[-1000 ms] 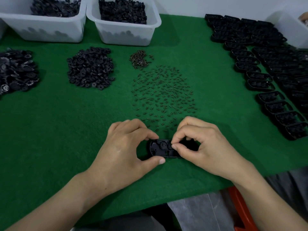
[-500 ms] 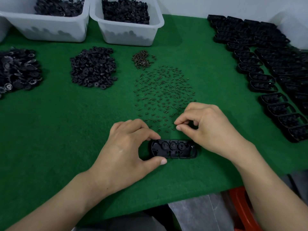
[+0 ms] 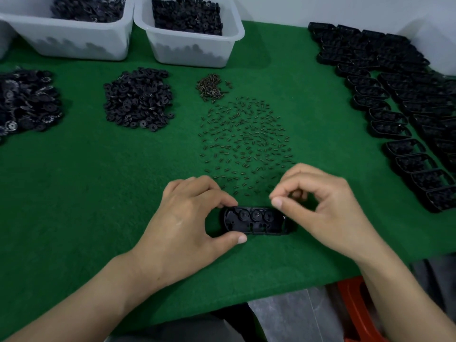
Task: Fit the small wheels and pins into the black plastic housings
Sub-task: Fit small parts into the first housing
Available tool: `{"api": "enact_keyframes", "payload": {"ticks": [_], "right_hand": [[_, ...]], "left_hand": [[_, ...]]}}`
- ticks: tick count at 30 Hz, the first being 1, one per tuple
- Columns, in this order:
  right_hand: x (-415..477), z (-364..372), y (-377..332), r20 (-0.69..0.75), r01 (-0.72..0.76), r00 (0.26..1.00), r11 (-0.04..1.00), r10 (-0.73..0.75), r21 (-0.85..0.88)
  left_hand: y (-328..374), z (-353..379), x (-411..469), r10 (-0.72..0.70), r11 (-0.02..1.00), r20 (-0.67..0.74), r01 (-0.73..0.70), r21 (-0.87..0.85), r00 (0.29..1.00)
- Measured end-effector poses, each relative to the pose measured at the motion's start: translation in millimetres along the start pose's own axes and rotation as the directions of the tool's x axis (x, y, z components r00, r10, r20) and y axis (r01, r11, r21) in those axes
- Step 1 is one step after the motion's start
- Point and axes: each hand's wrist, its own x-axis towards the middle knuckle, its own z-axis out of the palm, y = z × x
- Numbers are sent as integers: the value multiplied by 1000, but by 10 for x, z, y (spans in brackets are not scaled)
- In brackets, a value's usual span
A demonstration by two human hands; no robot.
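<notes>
A black plastic housing (image 3: 254,219) lies open side up on the green felt near the front edge, with three small wheels seated in a row inside it. My left hand (image 3: 182,225) grips its left end between forefinger and thumb. My right hand (image 3: 325,213) hovers just above the housing's right end, thumb and forefinger pinched together as if on a small pin, which is too small and blurred to make out. Loose pins (image 3: 246,139) are scattered on the felt just behind the housing.
A pile of black wheels (image 3: 138,99) and a second pile of toothed parts (image 3: 24,99) lie at the left, with a small screw heap (image 3: 209,87) between the wheels and the pins. Two white bins (image 3: 192,53) stand at the back. Rows of housings (image 3: 407,107) fill the right side.
My right hand left the housing, reached back to the scattered pins, and has come forward again to the housing's right end with fingertips pinched. My left hand kept its grip.
</notes>
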Motion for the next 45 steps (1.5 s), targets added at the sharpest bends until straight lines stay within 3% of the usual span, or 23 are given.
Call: {"api": "enact_keyframes", "payload": {"ticks": [11,23,30,36,39,45], "right_hand": [[-163,140,97,-48,124,990,986,-129,-108],[-186,162,151,-63,127,988,981,-138,-149],[-178,164,156,-62,99,993,992,-105,-82],[-191,65,175,-89,7,996,987,7,159],[-224,46,205,-103,-31,993,981,52,191],[-270,93,184,-85,133,988,991,-132,8]], "left_hand": [[19,0,11,1,1000,-6,-1,11,1000],[20,1,3,0,1000,-10,0,19,1000],[30,0,11,3,1000,-8,-3,20,1000],[14,-4,7,9,1000,3,-10,14,1000],[10,-9,5,13,1000,8,-13,10,1000],[11,-16,-10,1,1000,-11,-1,7,1000]]}}
